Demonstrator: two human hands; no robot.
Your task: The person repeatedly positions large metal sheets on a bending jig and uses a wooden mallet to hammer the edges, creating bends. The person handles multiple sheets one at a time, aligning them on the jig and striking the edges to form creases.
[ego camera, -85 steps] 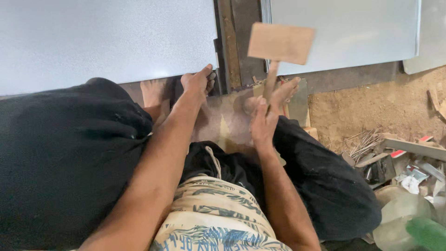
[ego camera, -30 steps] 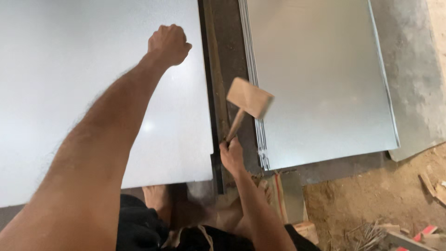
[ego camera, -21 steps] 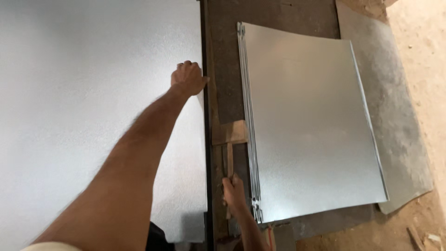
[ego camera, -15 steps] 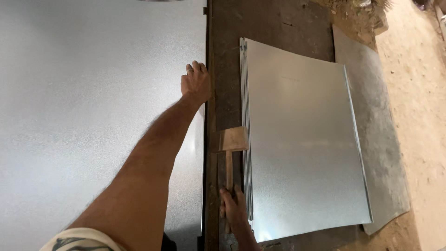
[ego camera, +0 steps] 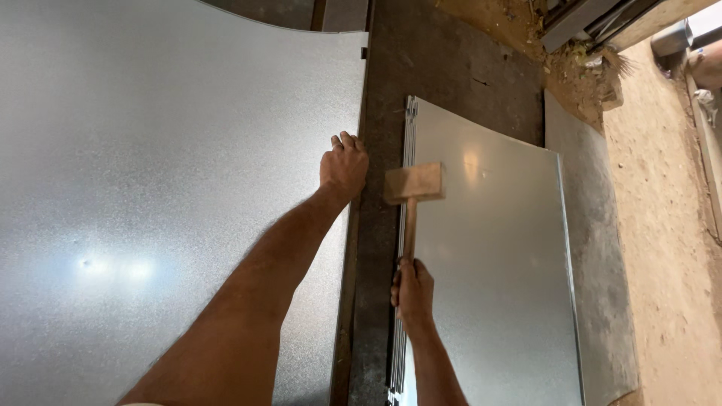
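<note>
My right hand [ego camera: 413,291] grips the handle of a wooden mallet [ego camera: 413,184], whose block head hangs over the dark strip between two metal sheets. My left hand [ego camera: 344,165] rests with curled fingers on the right edge of a large shiny galvanised sheet [ego camera: 150,188] that fills the left side. A smaller galvanised sheet [ego camera: 489,256] with a folded left edge lies to the right of the mallet.
A dark rail or beam [ego camera: 361,301] runs lengthwise under the large sheet's edge. Another dull grey sheet [ego camera: 594,263] lies beneath the smaller one at right. Sandy ground [ego camera: 662,225] and scrap debris [ego camera: 579,53] sit at the far right and top.
The view has swung from my lap up over the sheets. My left hand has slid further along the large sheet's edge. The mallet has gone from raised to low, and its head is now raised a little again.
</note>
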